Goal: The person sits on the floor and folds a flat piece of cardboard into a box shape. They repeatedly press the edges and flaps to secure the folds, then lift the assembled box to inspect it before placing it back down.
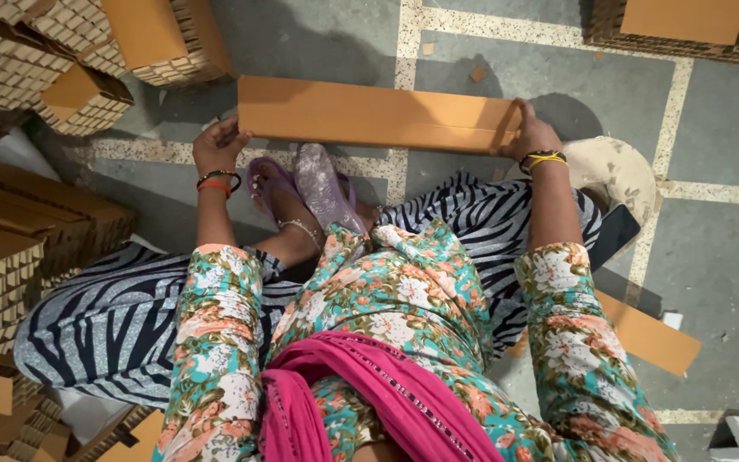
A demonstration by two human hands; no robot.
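Long cardboard strip [378, 114] in both my hands.
Plain tan, flat and rectangular; my left hand [218, 145] grips its nine o'clock end, my right hand [534, 135] its three o'clock end.

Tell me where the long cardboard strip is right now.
In the head view, the long cardboard strip lies across the floor ahead of the feet, gripped at its ends by the left hand and right hand.

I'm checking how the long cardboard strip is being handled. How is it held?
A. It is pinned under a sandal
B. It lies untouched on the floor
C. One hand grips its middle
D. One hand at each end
D: the left hand grips one end of the cardboard strip and the right hand grips the other end.
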